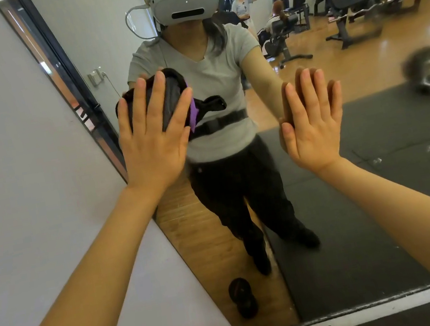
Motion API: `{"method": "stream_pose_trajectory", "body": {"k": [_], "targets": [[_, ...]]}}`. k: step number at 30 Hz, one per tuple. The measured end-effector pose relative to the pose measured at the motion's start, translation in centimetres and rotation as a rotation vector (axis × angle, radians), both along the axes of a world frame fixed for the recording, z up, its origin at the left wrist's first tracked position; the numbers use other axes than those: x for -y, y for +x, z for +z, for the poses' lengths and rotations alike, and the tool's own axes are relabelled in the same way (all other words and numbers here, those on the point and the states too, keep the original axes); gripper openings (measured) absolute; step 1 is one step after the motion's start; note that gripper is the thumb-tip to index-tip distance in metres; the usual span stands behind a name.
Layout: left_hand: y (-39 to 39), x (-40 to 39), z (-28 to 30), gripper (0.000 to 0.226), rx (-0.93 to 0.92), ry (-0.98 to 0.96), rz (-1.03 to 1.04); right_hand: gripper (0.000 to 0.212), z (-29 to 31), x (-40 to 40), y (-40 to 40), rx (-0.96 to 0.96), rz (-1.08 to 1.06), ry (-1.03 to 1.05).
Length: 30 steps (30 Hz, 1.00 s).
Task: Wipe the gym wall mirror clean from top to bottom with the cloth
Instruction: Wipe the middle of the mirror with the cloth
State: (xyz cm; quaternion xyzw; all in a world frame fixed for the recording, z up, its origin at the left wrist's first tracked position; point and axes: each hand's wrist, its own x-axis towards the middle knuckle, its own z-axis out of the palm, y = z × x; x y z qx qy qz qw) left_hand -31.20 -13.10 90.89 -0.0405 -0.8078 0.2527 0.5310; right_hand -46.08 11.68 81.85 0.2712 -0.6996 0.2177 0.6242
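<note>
The wall mirror [343, 117] fills the centre and right of the view and reflects me and the gym. My left hand [153, 139] presses a dark cloth [170, 96] with a purple edge flat against the glass near the mirror's left edge, fingers spread over it. My right hand [314, 128] lies flat on the bare glass to the right, palm against it, fingers together, holding nothing. Both arms reach forward at about chest height.
A white wall [3, 142] adjoins the mirror's dark left frame [73, 81]. A dark round object [242, 297] lies on the wooden floor by the mirror's foot. Reflected behind me are gym machines, benches, a black floor mat and other people.
</note>
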Motion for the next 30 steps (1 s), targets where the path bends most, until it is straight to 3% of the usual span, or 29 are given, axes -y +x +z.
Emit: {"method": "stream_pose_trajectory", "body": {"k": [3, 6, 12, 17, 24, 30], "targets": [[-0.1, -0.2, -2.5, 0.055, 0.02, 0.013, -0.014, 0.058, 0.0, 0.0, 0.1, 0.001, 0.007, -0.004], [0.1, 0.2, -7.5, 0.054, 0.078, -0.106, -0.029, 0.057, 0.2, 0.0, 0.1, -0.011, 0.011, -0.007], [1.7, 1.3, -16.6, 0.081, 0.25, -0.27, 0.063, 0.056, 0.2, -0.1, 0.1, -0.004, 0.01, 0.004], [2.3, 2.5, -13.3, 0.067, 0.276, -0.41, 0.004, 0.056, 0.2, -0.1, 0.1, 0.002, 0.005, 0.005], [3.2, 3.9, -1.2, 0.061, 0.061, 0.008, 0.112, 0.057, 0.2, -0.1, 0.1, 0.007, 0.01, 0.017], [2.8, 3.0, -3.5, 0.055, 0.033, 0.171, 0.105, 0.056, 0.2, -0.2, 0.2, 0.019, 0.015, 0.016]]}}
